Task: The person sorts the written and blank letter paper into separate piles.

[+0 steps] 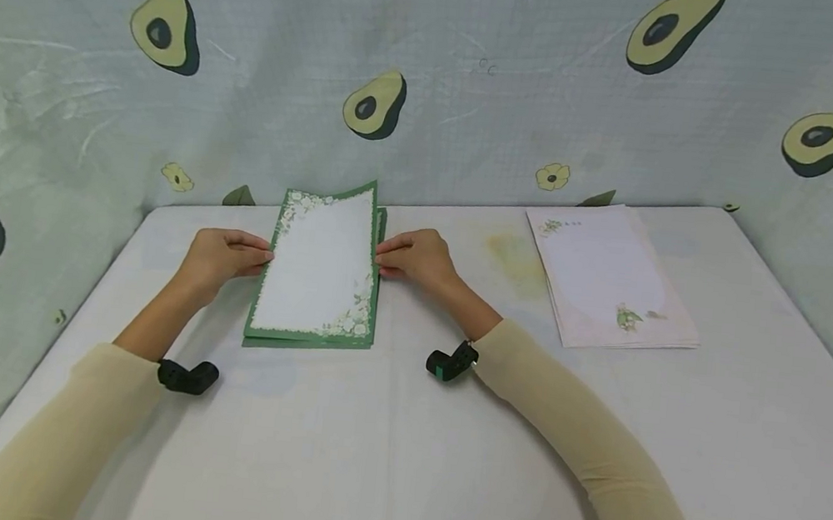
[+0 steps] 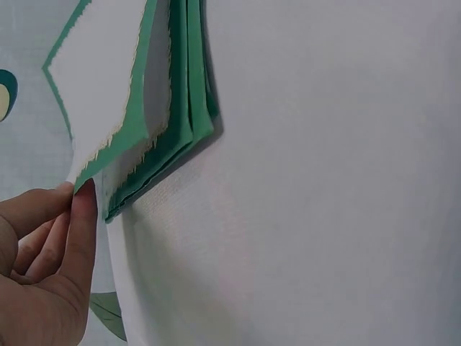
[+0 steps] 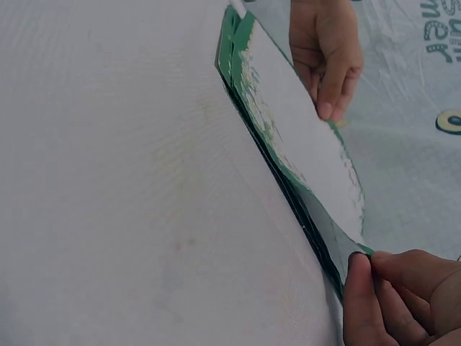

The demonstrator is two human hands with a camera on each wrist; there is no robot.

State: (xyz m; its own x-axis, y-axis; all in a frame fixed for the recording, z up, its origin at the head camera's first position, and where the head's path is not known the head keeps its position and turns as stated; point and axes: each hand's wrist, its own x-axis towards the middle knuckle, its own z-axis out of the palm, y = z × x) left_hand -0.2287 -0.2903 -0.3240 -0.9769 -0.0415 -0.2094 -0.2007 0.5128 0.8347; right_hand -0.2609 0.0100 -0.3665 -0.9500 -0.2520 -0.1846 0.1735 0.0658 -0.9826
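Note:
A sheet of paper with a green floral border [image 1: 319,267] lies over a stack of like green-edged sheets [image 2: 193,86], its far part raised off them. My left hand [image 1: 227,258] pinches the sheet's left edge between thumb and fingers. On the opposite edge, my right hand [image 1: 419,258] pinches the same sheet. In the left wrist view the sheet [image 2: 108,79] bends up from the stack, its edge between my left thumb and finger. The right wrist view shows my right fingertips [image 3: 364,259] on the sheet's edge and the left hand [image 3: 328,54] beyond.
A second stack of pale pink paper [image 1: 603,278] with a flower print lies at the right of the white-covered table [image 1: 383,449]. Behind the table hangs a cloth [image 1: 267,95] printed with avocados. A black wrist camera [image 1: 187,376] sits on each wrist.

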